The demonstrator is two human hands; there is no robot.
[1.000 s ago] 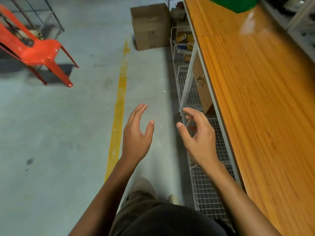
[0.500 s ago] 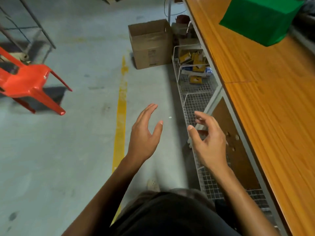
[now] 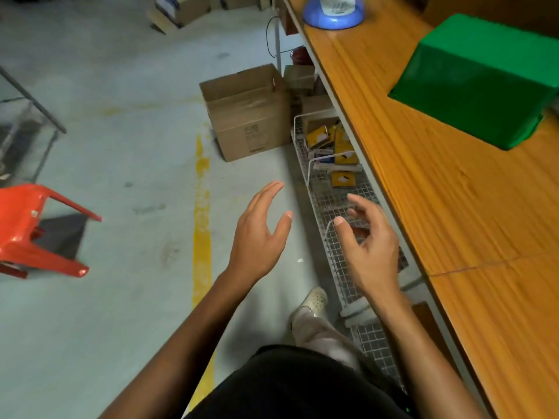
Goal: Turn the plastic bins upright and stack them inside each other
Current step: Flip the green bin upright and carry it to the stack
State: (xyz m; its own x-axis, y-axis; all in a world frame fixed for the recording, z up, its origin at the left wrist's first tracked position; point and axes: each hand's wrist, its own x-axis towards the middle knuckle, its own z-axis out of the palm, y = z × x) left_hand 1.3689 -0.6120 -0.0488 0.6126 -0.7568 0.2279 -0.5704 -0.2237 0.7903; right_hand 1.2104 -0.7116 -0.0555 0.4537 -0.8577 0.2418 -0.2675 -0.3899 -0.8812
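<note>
**Both hands empty, green bin upside down on the desk**

Grey concrete floor (image 3: 106,297) fills the left and centre of the frame, with a worn yellow line (image 3: 202,225) painted down it. Along the right side runs the long wooden desk (image 3: 453,222), and on it in the upper right I see the green plastic bin (image 3: 481,83), bottom up with its flat base facing the camera. Beyond it, at the top edge, sits a blue and white object (image 3: 332,13) I cannot identify.

My left hand (image 3: 257,237) is raised over the floor at centre frame, grip released, fingers straight and spread, holding nothing. My right hand (image 3: 372,246) hangs just beside it, over the wire rack (image 3: 335,189) that runs beneath the desk edge; its fingers are loosely curled but its grip is also released and empty. Both hands are well apart from the bin.

An open cardboard box (image 3: 248,113) stands on the floor above the hands, beside the rack, which holds small yellow packets (image 3: 341,143). At the left edge lies a red plastic chair (image 3: 33,228), tipped over. One light shoe (image 3: 314,297) shows below the right hand
</note>
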